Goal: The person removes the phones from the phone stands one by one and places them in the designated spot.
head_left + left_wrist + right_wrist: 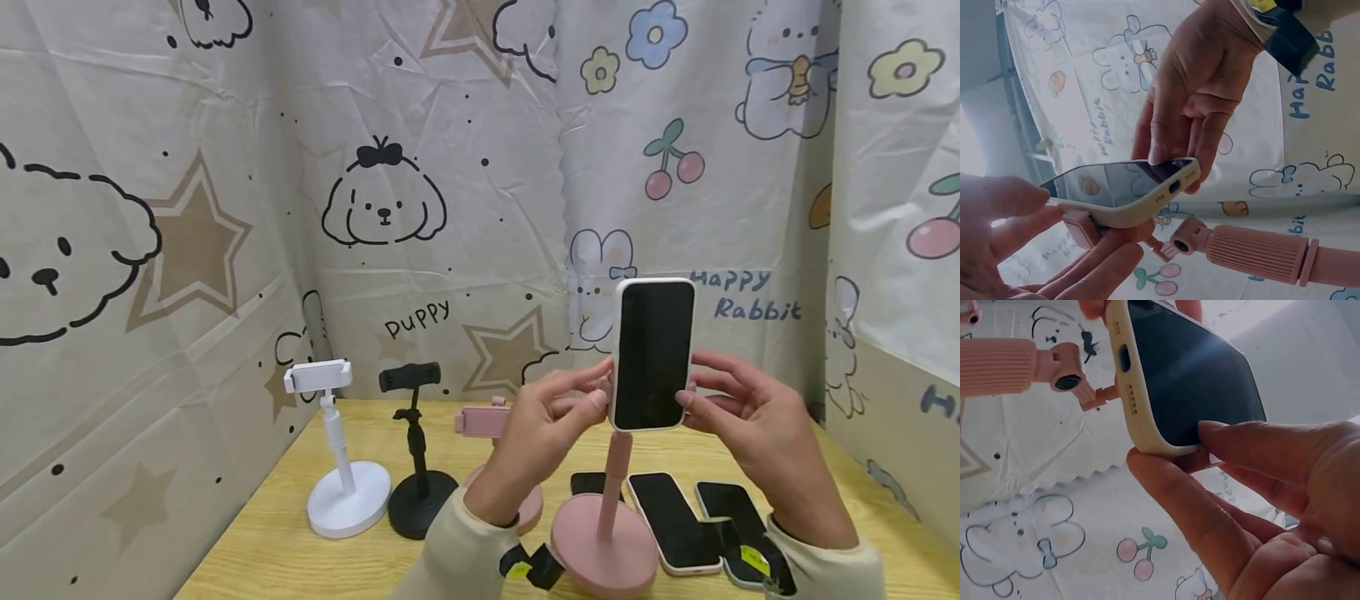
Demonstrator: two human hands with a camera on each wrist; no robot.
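Note:
A smartphone in a cream case [652,358] stands upright at the top of a pink phone stand [617,475], its dark screen facing me. My left hand [551,417] holds the phone's left edge, thumb at the front and fingers behind. In the left wrist view, those fingers lie around the stand's pink clamp [1080,229] at the phone's back. At the right edge my right hand [753,425] pinches the phone, its thumb on the screen's lower corner. Seen from the right wrist, the stand's jointed neck [1072,375] meets the phone's back.
To the left stand a white phone stand [348,498], a black one [422,504] and another pink one [480,422], partly behind my left arm. Several phones, including one in a pale case [671,521], lie on the wooden table [255,533]. Patterned cloth [450,208] encloses the back and sides.

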